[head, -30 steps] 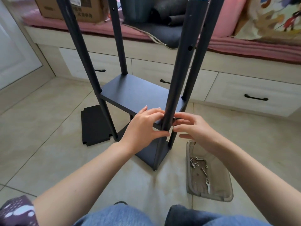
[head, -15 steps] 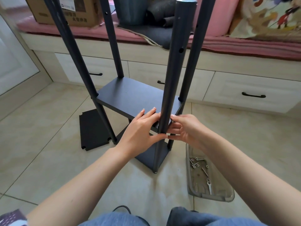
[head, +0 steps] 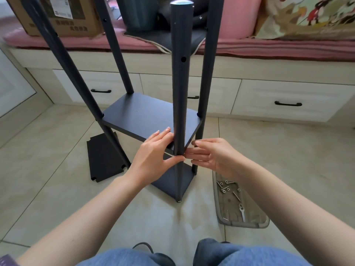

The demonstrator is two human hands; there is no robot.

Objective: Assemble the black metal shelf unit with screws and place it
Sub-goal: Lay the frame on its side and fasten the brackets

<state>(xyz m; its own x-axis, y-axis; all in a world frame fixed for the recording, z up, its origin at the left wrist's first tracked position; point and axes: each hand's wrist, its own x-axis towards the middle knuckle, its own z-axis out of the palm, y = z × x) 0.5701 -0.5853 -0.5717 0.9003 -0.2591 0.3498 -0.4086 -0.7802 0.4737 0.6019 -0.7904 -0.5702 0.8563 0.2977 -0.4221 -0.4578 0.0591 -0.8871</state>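
Note:
The black shelf unit stands upright on the tiled floor, with four poles, a middle shelf board (head: 146, 116) and a bottom board (head: 171, 181). My left hand (head: 153, 152) lies with straight fingers on the near corner of the middle board, its thumb against the front of the near pole (head: 179, 104). My right hand (head: 211, 154) is on the other side of that pole, fingers straight and their tips touching it at shelf height. I see no screw or tool in either hand. A clear tray (head: 257, 223) to the right holds several screws (head: 224, 187) and a small wrench (head: 242, 213).
A loose black shelf panel (head: 104, 158) lies flat on the floor left of the unit. Behind it runs a bench with white drawers (head: 286, 100), pink cushions and a cardboard box (head: 63, 16). My knees in blue jeans (head: 211, 254) are at the bottom edge.
My right hand's fingers, curled close against the near pole earlier, have straightened and eased back to a fingertip touch. My left hand stays on the shelf corner.

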